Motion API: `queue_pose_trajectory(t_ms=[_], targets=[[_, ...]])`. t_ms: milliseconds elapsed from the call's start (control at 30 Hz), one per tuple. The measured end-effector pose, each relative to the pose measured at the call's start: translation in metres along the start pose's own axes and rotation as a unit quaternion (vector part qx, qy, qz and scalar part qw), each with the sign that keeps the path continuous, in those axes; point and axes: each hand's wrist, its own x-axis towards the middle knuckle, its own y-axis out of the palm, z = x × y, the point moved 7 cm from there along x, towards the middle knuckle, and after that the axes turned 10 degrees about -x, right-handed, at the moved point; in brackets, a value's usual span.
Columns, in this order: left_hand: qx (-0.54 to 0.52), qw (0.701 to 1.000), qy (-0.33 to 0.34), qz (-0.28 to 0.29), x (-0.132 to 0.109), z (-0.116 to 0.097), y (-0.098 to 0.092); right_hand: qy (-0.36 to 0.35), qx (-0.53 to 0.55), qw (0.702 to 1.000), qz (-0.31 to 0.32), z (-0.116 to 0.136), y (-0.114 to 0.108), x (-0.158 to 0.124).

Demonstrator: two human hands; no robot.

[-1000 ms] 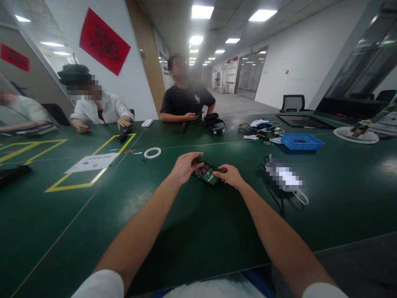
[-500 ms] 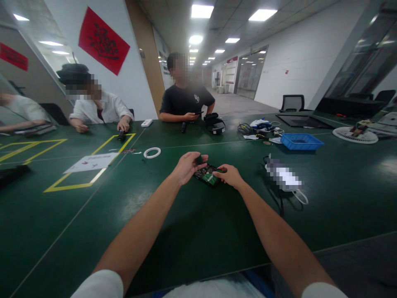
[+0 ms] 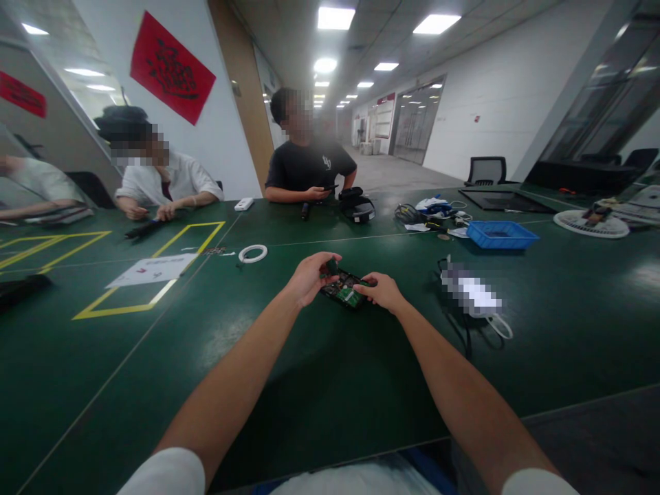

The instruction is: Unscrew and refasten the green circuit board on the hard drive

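Observation:
A small black device with an exposed green circuit board (image 3: 346, 291) lies on the green table (image 3: 320, 385) in front of me. My left hand (image 3: 308, 276) is curled at the device's left end, its fingers pinching a small dark part (image 3: 331, 265) just above the board. My right hand (image 3: 383, 291) rests on the device's right end, fingers bent and pressing on its edge.
A white ring of tape (image 3: 253, 253) and a paper sheet (image 3: 152, 269) inside yellow floor-tape lines lie to the left. A blurred white item with cable (image 3: 471, 295) sits to the right, a blue tray (image 3: 501, 235) beyond it. Two people sit across the table.
My left hand has closed its fingers around the small dark part above the board. The person at far left has drawn their hands back with a dark tool. My right hand stays put.

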Motion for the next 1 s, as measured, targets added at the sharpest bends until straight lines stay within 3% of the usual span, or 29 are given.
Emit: queue_pose_trajectory(t_ms=[133,333,533,767,1000], targets=[[0.003,1.000,-0.002,0.025,-0.002,0.000,0.004,-0.009,0.000,1.000,0.000,0.000,0.000,0.000],[-0.024,1.000,-0.002,0.003,-0.001,0.002,0.003,-0.011,0.001,1.000,0.001,-0.001,0.001,0.001],[-0.028,0.999,0.005,0.018,-0.001,0.002,0.007,-0.008,-0.003,1.000,-0.002,-0.002,0.001,0.001],[0.025,0.999,0.046,0.002,0.004,-0.005,-0.003,-0.008,-0.006,1.000,-0.003,-0.001,0.000,0.000],[0.017,0.999,0.019,0.028,0.000,-0.002,0.002,-0.012,-0.006,1.000,0.002,0.000,0.000,0.000]])
